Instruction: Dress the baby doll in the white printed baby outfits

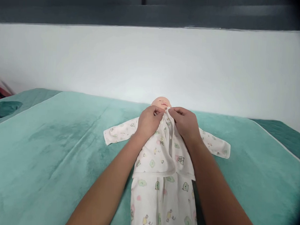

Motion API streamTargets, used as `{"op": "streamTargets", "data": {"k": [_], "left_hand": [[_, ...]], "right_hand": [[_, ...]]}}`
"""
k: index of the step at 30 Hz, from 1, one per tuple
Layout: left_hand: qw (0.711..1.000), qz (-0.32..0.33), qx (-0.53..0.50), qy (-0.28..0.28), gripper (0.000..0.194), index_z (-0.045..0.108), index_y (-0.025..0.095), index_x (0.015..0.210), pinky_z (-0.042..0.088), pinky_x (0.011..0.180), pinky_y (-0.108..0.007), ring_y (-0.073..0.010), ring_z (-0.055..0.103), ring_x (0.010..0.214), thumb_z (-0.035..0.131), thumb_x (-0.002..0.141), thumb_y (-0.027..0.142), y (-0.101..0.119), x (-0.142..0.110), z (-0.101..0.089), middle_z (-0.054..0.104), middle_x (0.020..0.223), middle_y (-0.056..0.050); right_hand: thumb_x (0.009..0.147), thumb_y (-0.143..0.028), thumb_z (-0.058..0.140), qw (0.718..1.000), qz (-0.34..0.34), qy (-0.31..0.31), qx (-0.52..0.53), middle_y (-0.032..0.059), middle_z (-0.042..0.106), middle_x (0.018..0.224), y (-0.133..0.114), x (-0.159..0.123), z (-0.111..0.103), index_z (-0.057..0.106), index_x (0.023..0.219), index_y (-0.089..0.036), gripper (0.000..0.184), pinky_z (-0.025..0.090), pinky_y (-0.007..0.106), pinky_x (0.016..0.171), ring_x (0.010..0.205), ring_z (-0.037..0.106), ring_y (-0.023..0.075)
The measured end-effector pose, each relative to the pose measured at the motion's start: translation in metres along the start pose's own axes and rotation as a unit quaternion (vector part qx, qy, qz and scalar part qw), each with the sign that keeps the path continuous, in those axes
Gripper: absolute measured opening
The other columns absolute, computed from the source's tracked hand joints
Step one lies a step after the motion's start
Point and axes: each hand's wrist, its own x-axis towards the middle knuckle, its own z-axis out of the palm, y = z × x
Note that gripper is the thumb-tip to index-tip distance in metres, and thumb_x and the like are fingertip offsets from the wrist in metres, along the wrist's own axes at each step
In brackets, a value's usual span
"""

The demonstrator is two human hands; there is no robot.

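Pink smooth-headed baby doll [162, 101] lies face-up on teal plush blanket [70, 148], likely so front opening of white animal-print long-sleeved cloth top [151, 156] faces upward. Left hand [149, 122] and right hand [186, 123]: fingers pinch top's neckline edges, seemingly for control. Top spreads below fingers, sleeves outstretched either side.

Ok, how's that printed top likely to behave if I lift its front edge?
Probably floppy: the printed top's front falls in soft folds. It should be light, since it looks like thin cloth. Tugging the collar might nudge the doll's head, which sits right beside it.
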Motion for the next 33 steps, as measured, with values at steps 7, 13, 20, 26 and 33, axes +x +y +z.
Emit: {"op": "streamTargets", "data": {"k": [7,13,20,26,33], "left_hand": [[0.995,-0.001,-0.099,0.002,0.015,0.068,0.018,0.085,0.046,0.076,-0.028,-0.0154,0.062,0.080,0.059,0.085,0.030,0.006,-0.001,-0.001,0.072,0.088,-0.003],[0.978,-0.060,-0.200,-0.018,0.019,0.071,0.018,0.086,0.049,0.077,-0.028,-0.0157,0.064,0.081,0.065,0.081,0.035,0.007,-0.001,-0.001,0.073,0.090,-0.004],[0.985,-0.044,-0.160,-0.039,0.019,0.074,0.018,0.087,0.049,0.079,-0.029,-0.0182,0.066,0.087,0.063,0.082,0.033,0.004,0.000,-0.001,0.074,0.093,-0.005],[0.993,-0.013,-0.104,-0.046,0.025,0.073,0.020,0.083,0.046,0.072,-0.028,-0.0168,0.063,0.082,0.057,0.087,0.039,0.004,0.000,-0.001,0.073,0.087,-0.002],[0.988,-0.015,-0.140,-0.055,0.021,0.068,0.020,0.097,0.047,0.079,-0.028,-0.0173,0.066,0.086,0.060,0.087,0.037,0.000,0.000,0.000,0.073,0.091,-0.003]], "right_hand": [[0.078,-0.038,0.065,1.000,0.011,-0.011,0.025,0.0035,0.073,0.092,0.007,-0.010,0.004,0.074,0.090,-0.019,0.024,0.046,0.030,0.079,0.087,0.064,0.0197],[0.079,-0.038,0.064,0.999,-0.001,-0.005,0.044,0.0034,0.073,0.089,0.013,-0.008,0.001,0.074,0.091,-0.020,0.024,0.047,0.031,0.077,0.084,0.064,0.0194],[0.081,-0.033,0.062,0.998,-0.043,-0.030,0.032,0.0037,0.073,0.095,0.017,-0.006,-0.001,0.072,0.088,-0.021,0.018,0.048,0.032,0.082,0.089,0.065,0.0195],[0.085,-0.029,0.058,0.992,-0.117,-0.046,-0.016,0.0031,0.070,0.105,0.022,-0.004,-0.002,0.070,0.081,-0.022,0.015,0.046,0.032,0.087,0.096,0.063,0.0188],[0.087,-0.026,0.056,0.983,-0.161,-0.058,-0.069,0.0038,0.065,0.105,0.022,-0.001,0.002,0.071,0.081,-0.023,0.016,0.043,0.035,0.095,0.106,0.059,0.0203]]}}
